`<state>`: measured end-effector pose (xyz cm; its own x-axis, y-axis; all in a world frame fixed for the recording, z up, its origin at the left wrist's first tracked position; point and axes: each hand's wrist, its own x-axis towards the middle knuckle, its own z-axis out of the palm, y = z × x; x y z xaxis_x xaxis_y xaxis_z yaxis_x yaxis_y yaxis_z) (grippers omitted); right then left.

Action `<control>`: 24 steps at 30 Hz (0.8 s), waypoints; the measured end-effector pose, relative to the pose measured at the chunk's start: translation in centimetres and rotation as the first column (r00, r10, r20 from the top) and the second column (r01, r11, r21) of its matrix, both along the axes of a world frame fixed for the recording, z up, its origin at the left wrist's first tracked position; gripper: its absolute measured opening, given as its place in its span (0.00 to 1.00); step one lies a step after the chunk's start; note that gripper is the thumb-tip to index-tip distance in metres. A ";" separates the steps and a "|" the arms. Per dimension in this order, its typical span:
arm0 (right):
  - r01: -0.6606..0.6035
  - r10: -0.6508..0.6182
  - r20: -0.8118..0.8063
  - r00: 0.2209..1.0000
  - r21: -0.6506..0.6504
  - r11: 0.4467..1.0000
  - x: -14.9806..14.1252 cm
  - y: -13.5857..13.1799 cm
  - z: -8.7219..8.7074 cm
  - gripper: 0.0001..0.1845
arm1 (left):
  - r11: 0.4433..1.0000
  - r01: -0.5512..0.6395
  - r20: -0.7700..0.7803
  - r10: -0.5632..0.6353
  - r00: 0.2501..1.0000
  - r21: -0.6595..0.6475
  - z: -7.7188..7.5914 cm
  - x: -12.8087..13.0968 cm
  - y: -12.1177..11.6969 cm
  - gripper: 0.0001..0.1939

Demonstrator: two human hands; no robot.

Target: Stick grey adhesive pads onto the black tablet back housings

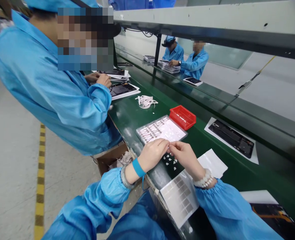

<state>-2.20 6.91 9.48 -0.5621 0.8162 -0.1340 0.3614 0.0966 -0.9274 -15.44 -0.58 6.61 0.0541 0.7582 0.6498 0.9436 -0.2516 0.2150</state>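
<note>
My left hand [154, 154] and my right hand [184, 156] meet fingertip to fingertip over the green bench. Both are pinched closed, and whatever they hold is too small to make out. Just beyond them lies a clear tray [174, 130] with rows of small parts with wire-like loops on its left half and a white surface on its right. Under my fingers, small white round pieces [167, 163] are scattered on the bench. Nearer to me, a translucent sheet with grey squares [181, 196] lies at the bench edge, partly beside my right wrist.
A red bin [183, 117] stands behind the tray, near a heap of white strips [146, 101]. Black device panels on white paper [231, 137] lie to the right. A co-worker [54, 83] works close at my left. Below the bench edge is a cardboard box [107, 160].
</note>
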 end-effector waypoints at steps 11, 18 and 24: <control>0.050 -0.038 0.096 0.995 -0.124 0.991 3.9 0.0 1.8 0.09 | 0.989 -0.099 -0.073 0.091 0.993 -0.107 1.3 0.0 2.6 0.18; 0.110 -0.112 0.099 0.989 0.030 0.993 10.4 -2.7 2.9 0.07 | 0.918 0.331 0.154 -0.302 0.941 -0.220 3.4 7.1 -0.1 0.13; 0.144 -0.193 0.100 0.976 0.365 0.920 17.3 -9.0 1.8 0.07 | 0.574 0.680 0.550 -0.419 0.723 -0.456 2.4 12.6 -1.7 0.16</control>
<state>15.15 -2.10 11.26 -0.4093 0.9048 0.1175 0.5170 0.3361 -0.7872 -2.80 -2.25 9.02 0.4734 0.8698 0.1390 0.4838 -0.3886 0.7841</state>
